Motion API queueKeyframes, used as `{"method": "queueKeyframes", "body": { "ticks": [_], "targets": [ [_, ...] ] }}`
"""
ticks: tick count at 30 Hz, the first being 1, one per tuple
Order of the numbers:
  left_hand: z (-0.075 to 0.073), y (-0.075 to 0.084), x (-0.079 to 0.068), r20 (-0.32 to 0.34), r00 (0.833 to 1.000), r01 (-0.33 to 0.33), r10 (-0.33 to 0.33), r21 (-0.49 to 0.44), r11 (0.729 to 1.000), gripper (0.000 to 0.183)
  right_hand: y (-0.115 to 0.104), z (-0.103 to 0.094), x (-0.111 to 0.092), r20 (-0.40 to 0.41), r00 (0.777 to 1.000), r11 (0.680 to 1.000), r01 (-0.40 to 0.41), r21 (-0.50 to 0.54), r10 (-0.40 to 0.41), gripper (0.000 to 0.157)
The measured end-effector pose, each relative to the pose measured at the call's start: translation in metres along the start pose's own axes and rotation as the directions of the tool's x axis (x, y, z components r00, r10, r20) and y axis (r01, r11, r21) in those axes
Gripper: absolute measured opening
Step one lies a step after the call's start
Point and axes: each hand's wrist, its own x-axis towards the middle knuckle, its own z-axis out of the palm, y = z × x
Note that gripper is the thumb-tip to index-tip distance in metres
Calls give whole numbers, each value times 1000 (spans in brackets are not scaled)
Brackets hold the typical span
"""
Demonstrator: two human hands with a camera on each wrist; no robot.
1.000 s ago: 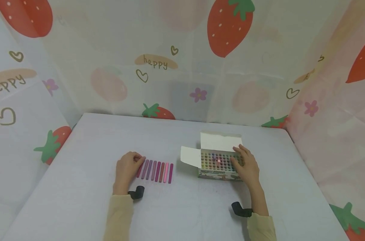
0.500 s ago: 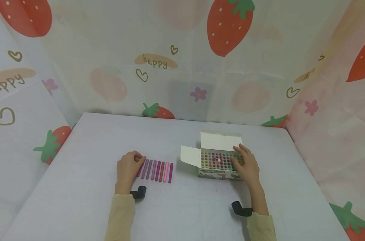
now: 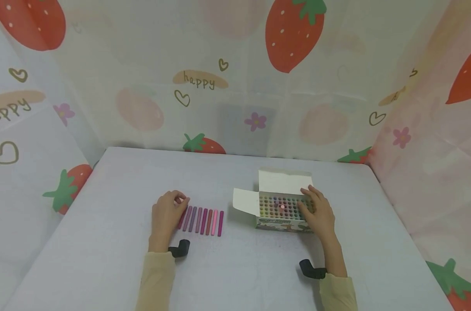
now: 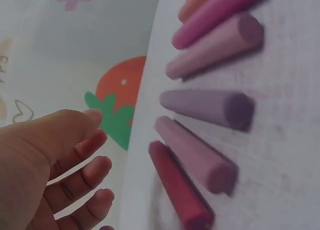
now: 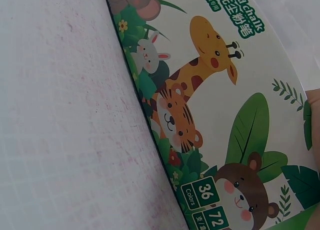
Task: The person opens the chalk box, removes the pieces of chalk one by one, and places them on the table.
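Note:
My left hand (image 3: pixel 167 218) is at the left end of a row of pink, purple and brownish chalk sticks (image 3: pixel 205 222). In the left wrist view, its fingers are loosely bent with nothing between them, beside a dark red chalk stick (image 4: pixel 180 185) and a mauve chalk stick (image 4: pixel 197 155). My right hand (image 3: pixel 320 214) rests over the right end of an open chalk box (image 3: pixel 283 225), thumb and fingers spread across the upright chalk inside. The right wrist view shows the box's printed front (image 5: pixel 210 109) and only a sliver of that hand.
The box's white lid (image 3: pixel 285 181) stands up behind it, and a side flap (image 3: pixel 246 202) sticks out to its left. All of this lies on a white-covered table (image 3: pixel 235 276). A strawberry-print curtain (image 3: pixel 235 95) closes off the back and sides.
My left hand shifts slightly away from me and rightward at the end of the chalk row. The right hand, the box and the laid-out sticks stay in place.

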Motion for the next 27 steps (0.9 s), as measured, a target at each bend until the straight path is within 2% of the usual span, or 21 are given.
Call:
{"method": "queueKeyframes", "body": {
  "ticks": [4, 13, 22, 27],
  "targets": [
    [-1, 11, 0, -10, 999, -32, 32, -17, 999, 20, 0, 0, 1, -3, 1000, 1000, -1, -2, 1, 41],
    [7, 48, -3, -29, 990, -136, 135, -40, 990, 13, 1, 1, 1, -2, 1000, 1000, -11, -3, 11, 41],
    [19, 80, -10, -76, 965, -258, 252, -84, 963, 8, 1, 1, 1, 3, 1000, 1000, -8, -8, 8, 42],
    [28, 94, -15, -115, 941, -330, 319, -103, 938, 8, 3, 2, 1, 6, 1000, 1000, -12, -15, 12, 41]
  ]
}}
